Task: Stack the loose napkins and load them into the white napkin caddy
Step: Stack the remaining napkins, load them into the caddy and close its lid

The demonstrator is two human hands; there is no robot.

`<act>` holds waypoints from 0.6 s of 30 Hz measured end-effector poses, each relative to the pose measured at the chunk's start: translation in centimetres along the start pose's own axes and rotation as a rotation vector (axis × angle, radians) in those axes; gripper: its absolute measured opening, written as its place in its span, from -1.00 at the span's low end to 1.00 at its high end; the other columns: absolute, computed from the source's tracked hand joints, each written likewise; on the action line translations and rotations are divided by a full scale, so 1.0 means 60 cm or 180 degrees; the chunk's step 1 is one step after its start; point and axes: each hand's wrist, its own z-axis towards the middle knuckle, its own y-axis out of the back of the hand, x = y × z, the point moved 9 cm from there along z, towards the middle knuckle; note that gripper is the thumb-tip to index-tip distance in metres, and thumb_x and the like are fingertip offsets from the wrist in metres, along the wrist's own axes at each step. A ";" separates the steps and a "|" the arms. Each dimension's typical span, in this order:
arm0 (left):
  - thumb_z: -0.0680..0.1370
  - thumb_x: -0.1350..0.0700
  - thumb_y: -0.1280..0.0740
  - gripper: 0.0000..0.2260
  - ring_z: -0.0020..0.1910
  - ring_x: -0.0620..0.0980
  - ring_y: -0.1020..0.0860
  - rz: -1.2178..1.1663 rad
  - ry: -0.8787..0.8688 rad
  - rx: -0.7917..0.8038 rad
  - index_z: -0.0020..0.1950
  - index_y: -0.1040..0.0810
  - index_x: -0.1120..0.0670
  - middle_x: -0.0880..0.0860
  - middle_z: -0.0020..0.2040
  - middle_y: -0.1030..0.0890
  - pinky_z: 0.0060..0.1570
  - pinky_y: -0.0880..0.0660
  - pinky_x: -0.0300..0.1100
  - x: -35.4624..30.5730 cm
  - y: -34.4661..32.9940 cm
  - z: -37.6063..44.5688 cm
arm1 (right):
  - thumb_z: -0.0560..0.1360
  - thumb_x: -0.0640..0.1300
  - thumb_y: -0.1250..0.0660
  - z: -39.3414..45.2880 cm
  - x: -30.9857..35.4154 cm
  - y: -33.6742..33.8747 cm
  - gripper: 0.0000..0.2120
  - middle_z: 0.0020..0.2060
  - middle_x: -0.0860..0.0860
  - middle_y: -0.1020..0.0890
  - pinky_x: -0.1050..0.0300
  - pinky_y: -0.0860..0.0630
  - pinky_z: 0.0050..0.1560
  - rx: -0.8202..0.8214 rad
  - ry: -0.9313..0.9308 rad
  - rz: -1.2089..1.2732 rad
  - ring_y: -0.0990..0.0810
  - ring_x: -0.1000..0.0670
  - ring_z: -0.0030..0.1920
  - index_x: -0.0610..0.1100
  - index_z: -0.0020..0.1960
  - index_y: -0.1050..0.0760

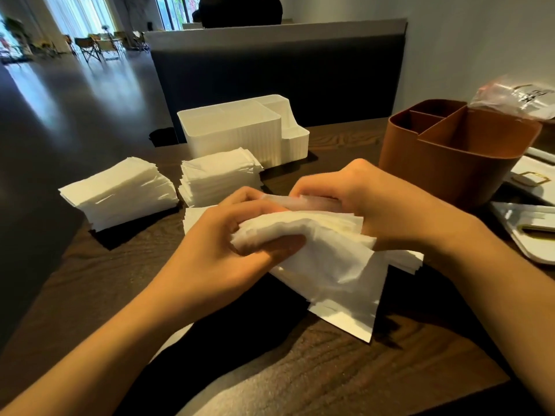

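Head view: left hand and right hand both grip a napkin bundle above the table, short of the white caddy; sheets look light, limp, slippery, so clamp opposite edges firmly.

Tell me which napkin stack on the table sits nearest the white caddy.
The middle stack, directly before the white caddy; the left stack lies farther off.

A café — folding chairs around tables; a seating partition.
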 end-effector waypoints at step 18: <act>0.48 0.01 -0.55 -0.75 0.10 -0.16 -0.65 -0.0351 0.0356 0.0349 0.12 -0.60 -0.11 -0.14 0.08 -0.67 0.05 -0.55 -0.29 0.013 -0.006 -0.010 | 0.48 0.19 -0.38 -0.039 -0.117 0.034 -0.70 -0.08 0.16 -0.72 0.24 -0.58 -0.02 -0.0120 -0.1196 0.0979 -0.68 0.14 -0.03 0.05 0.09 -0.65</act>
